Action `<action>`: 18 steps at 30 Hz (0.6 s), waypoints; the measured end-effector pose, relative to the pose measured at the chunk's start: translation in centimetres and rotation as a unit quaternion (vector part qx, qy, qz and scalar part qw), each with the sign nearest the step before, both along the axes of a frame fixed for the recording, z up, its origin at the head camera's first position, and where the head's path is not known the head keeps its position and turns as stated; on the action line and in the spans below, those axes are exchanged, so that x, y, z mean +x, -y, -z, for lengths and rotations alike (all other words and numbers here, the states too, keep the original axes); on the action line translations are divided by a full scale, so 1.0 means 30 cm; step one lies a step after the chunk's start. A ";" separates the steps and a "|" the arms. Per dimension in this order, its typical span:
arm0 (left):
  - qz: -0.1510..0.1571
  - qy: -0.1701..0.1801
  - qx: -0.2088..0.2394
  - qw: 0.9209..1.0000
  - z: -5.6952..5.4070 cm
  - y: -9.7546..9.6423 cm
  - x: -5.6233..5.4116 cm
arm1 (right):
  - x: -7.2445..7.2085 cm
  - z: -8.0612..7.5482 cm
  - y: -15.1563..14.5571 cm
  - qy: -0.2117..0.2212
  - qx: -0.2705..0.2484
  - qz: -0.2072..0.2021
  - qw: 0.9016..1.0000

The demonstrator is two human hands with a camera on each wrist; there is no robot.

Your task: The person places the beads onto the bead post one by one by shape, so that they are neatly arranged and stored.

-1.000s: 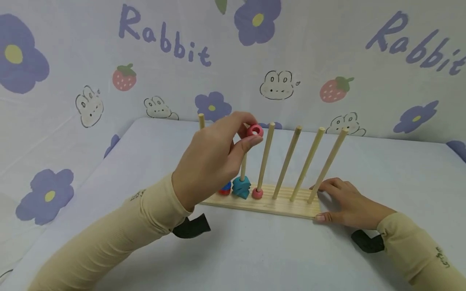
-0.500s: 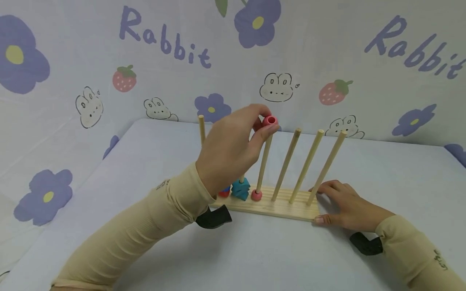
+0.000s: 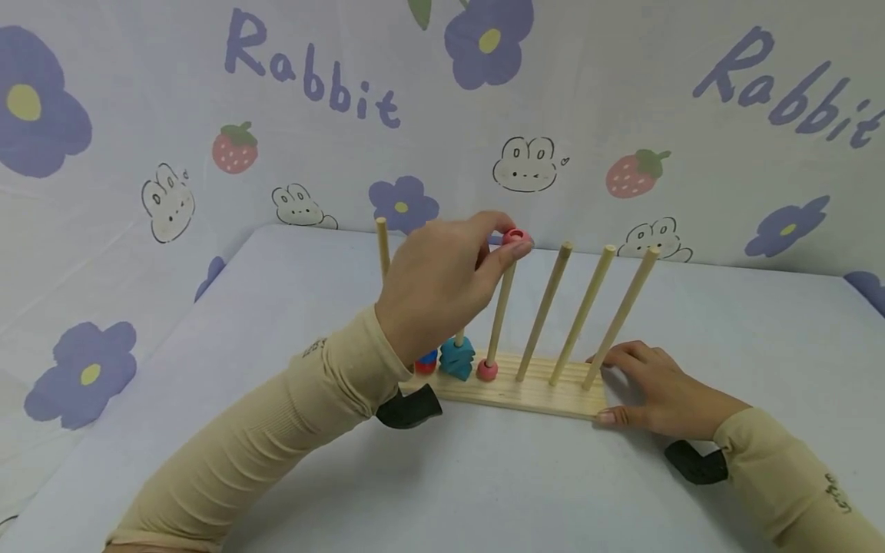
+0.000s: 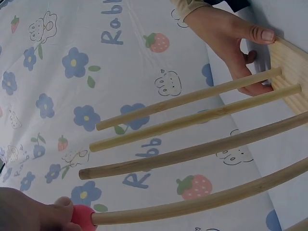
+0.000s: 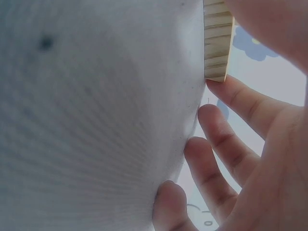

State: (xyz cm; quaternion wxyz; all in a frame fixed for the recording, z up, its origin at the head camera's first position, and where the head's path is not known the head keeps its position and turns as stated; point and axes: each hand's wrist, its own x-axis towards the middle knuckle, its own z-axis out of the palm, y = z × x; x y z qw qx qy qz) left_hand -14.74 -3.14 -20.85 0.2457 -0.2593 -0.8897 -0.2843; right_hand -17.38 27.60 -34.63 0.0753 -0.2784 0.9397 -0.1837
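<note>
My left hand [image 3: 439, 273] pinches a pink bead [image 3: 516, 236] between thumb and fingertips at the top of a wooden peg [image 3: 503, 315]. Seen from the left wrist, the peg's tip meets the hole of the pink bead [image 4: 84, 218]. Another pink bead [image 3: 487, 370] sits at the foot of the same peg. The wooden peg board [image 3: 512, 398] lies flat. My right hand [image 3: 667, 395] grips its right end, thumb at the front corner and fingers behind. In the right wrist view, the index finger [image 5: 240, 98] touches the board's end [image 5: 217, 53].
Teal pieces [image 3: 457, 359] are stacked on the peg left of the pink bead. Red and blue pieces [image 3: 425, 362] are farther left, partly behind my left arm. Three bare pegs [image 3: 584, 315] stand on the right. A printed cloth [image 3: 442, 100] hangs behind the white table surface [image 3: 484, 484].
My left hand has moved right with the pink bead, raised it to the peg's top, then lowered it slightly onto the tip. My right hand keeps its place on the board.
</note>
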 end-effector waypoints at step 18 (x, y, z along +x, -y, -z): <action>-0.006 0.029 -0.081 0.996 0.124 0.005 0.002 | 0.000 -0.003 -0.001 -0.004 0.004 -0.006 1.000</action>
